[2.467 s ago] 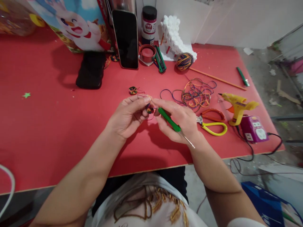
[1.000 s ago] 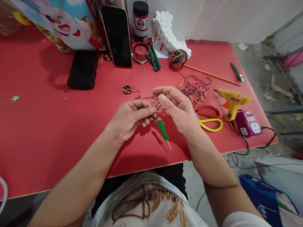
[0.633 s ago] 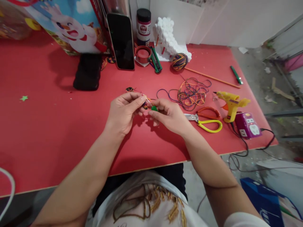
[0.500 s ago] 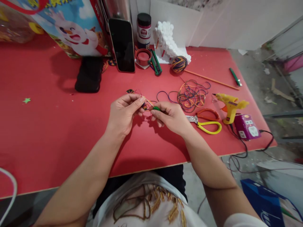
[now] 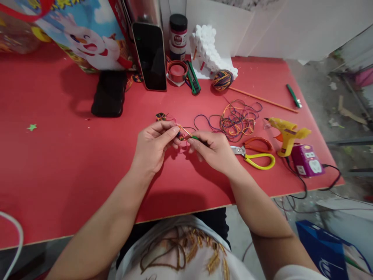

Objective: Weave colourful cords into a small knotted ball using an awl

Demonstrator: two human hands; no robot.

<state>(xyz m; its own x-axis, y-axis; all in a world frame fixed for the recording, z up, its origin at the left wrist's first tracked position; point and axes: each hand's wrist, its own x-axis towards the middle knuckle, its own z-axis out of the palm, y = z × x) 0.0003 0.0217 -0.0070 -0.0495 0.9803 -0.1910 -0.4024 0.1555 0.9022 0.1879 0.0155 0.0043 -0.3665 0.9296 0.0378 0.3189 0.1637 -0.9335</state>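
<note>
My left hand [image 5: 155, 146] is closed, thumb against forefinger, on a small piece of multicoloured crochet work [image 5: 181, 137] that is mostly hidden by the fingers. In my right hand [image 5: 212, 147] is a crochet hook [image 5: 185, 130] with a green handle, its thin metal shaft reaching to the left thumb tip. Thin yarn strands run between both hands. Just beyond the left fingers lies a small dark multicoloured yarn piece [image 5: 161, 116]. A loose tangle of variegated yarn [image 5: 237, 120] spreads beyond my right hand.
Right of my hand lie scissors [image 5: 259, 161], a yellow glue gun [image 5: 287, 134] and a purple power block [image 5: 307, 160] with cords. Behind are a yarn ball [image 5: 223, 80], an orange stick [image 5: 265, 100], a green cutter [image 5: 194, 77], an upright phone [image 5: 150, 56] and a black case [image 5: 109, 93].
The view has shifted slightly, so the tabletop things sit a little differently. Both hands keep their grips, and the hook stays by the left thumb with a small change of angle.
</note>
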